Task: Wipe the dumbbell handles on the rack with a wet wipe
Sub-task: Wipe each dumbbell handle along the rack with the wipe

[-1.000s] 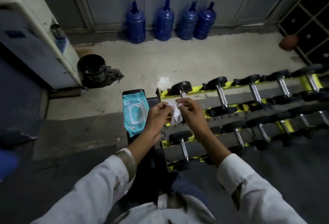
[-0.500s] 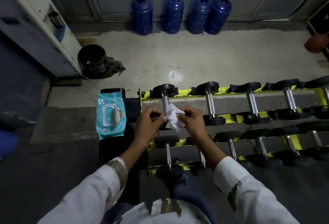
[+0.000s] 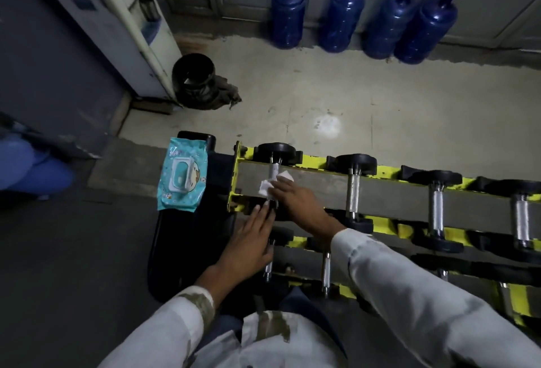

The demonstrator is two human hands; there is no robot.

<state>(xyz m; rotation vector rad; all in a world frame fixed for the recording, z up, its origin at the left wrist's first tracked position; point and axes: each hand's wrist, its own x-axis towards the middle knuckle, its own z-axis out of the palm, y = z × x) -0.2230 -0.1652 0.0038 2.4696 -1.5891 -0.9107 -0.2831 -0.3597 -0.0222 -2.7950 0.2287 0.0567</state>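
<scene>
A person's right hand grips a white wipe against the handle of the leftmost dumbbell on the top tier of a yellow rack, fingers curled over the crumpled sheet. The left hand lies flat just beside it and holds nothing. Its fingers are straight, with the tips on the dumbbell's near black head, seemingly to steady it. The wipe sits mid-bar, with bare knurled steel showing on its far side.

By the look of it, the first handle of the row is being wiped and the job has barely begun. The other dumbbells run off to the right, apart from both hands. The next move likely calls for wrapping the wipe round the bar and drawing it along its length, then shifting right to the neighbour.

A blue pack of wipes lies on a black bench just left of the rack. Four blue bottles line the far wall, with a black bin at far left.
</scene>
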